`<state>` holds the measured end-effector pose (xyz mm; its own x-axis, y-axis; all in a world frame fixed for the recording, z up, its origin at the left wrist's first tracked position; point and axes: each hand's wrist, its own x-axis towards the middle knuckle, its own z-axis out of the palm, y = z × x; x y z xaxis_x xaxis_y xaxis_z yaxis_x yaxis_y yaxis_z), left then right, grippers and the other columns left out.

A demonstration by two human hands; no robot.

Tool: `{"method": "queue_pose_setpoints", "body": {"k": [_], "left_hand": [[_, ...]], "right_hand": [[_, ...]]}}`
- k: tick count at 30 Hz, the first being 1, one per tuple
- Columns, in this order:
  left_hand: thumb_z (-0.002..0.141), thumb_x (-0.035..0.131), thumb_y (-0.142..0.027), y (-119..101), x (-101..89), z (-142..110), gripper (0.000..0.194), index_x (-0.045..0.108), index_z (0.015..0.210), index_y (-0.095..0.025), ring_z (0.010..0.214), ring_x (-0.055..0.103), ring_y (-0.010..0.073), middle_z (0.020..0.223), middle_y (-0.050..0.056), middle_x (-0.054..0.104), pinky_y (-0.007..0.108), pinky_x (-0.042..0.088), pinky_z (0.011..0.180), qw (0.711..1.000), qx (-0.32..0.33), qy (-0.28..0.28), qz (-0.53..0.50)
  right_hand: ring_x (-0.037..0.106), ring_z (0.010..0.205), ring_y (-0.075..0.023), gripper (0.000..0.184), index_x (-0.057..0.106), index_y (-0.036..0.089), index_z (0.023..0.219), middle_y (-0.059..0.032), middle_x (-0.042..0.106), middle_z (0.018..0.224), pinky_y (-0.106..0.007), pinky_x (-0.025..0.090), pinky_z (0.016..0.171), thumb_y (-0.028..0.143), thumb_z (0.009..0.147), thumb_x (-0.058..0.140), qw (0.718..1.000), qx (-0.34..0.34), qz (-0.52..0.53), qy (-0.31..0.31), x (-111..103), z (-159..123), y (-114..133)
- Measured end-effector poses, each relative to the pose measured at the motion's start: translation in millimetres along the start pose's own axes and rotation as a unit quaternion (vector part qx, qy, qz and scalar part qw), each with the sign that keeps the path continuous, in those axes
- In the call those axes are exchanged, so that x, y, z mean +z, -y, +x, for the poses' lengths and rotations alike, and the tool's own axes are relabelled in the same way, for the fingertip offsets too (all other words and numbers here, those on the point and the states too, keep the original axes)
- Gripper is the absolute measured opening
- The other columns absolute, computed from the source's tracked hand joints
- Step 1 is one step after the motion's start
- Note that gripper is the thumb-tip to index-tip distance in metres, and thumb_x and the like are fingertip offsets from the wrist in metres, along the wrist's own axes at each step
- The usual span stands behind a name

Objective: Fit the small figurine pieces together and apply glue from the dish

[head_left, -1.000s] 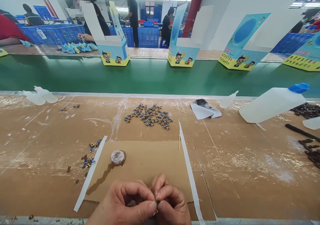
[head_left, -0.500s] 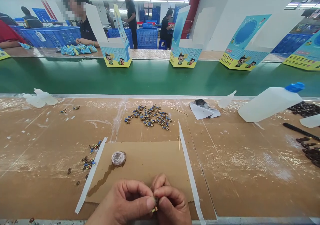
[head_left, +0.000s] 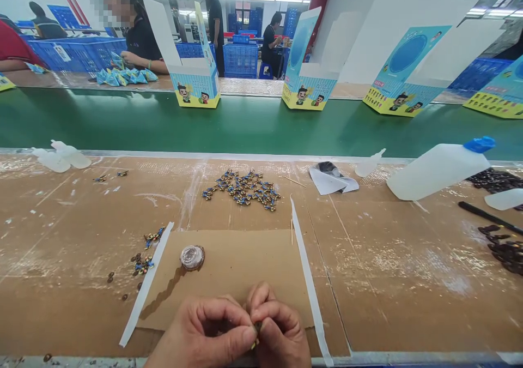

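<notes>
My left hand (head_left: 216,330) and my right hand (head_left: 280,327) meet at the bottom middle of the view, thumbs and forefingers pinched together. Between their fingertips is a tiny dark and yellow figurine part (head_left: 256,332), mostly covered by the fingers. Both hands are over the front edge of a brown cardboard sheet (head_left: 241,259) taped down at its sides. Left of centre on that sheet sits a small round container (head_left: 192,258) with whitish contents and a brown stain beside it. Beyond the sheet lies a pile of small blue, gold and dark figurine pieces (head_left: 243,187).
More small pieces (head_left: 143,264) lie by the left tape strip. A large white bottle with a blue cap (head_left: 441,169), a small squeeze bottle (head_left: 370,162) and dark pieces (head_left: 506,253) are at right. Open printed boxes (head_left: 308,90) stand on the green belt (head_left: 245,128). A person sits across it.
My hands stay pinched together, with the small part now more covered. The boxes on the belt have shifted slightly right. The person across has moved a hand upward over the blue packets.
</notes>
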<state>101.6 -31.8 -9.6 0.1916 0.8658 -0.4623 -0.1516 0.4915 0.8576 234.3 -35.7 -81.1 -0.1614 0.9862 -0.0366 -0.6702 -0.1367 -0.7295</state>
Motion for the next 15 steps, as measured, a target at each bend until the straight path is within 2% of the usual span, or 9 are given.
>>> {"method": "queue_pose_setpoints", "body": {"k": [6,11,15], "left_hand": [[0.06,0.085,-0.05,2.3,-1.3,-1.1,0.031,0.08,0.061,-0.019,0.062,0.051,0.0134,0.061,0.002,0.064,0.025,0.037,0.062,0.999,0.015,-0.01,0.037],[0.055,0.088,-0.049,1.6,3.0,-1.9,0.033,0.077,0.056,-0.018,0.058,0.05,0.0107,0.057,0.001,0.061,0.023,0.037,0.06,0.999,0.003,-0.035,-0.013],[0.052,0.091,-0.046,0.8,7.5,-2.5,0.032,0.076,0.052,-0.018,0.057,0.054,0.0098,0.056,0.0,0.064,0.022,0.042,0.06,0.997,-0.008,-0.042,-0.066]], "right_hand": [[0.042,0.066,-0.015,0.023,0.082,0.031,0.074,0.0001,0.047,0.069,-0.03,0.035,0.062,0.054,0.071,0.081,1.0,-0.002,-0.007,0.0,-0.3,-1.3,-1.8],[0.044,0.068,-0.0161,0.025,0.082,0.03,0.075,-0.0004,0.046,0.069,-0.031,0.035,0.063,0.055,0.072,0.08,1.0,-0.008,-0.029,-0.008,-1.7,-3.1,-4.5],[0.043,0.066,-0.0152,0.023,0.083,0.031,0.077,0.0006,0.044,0.068,-0.03,0.035,0.061,0.053,0.071,0.081,1.0,-0.006,-0.017,0.0,-2.0,-3.5,-4.7]]}}
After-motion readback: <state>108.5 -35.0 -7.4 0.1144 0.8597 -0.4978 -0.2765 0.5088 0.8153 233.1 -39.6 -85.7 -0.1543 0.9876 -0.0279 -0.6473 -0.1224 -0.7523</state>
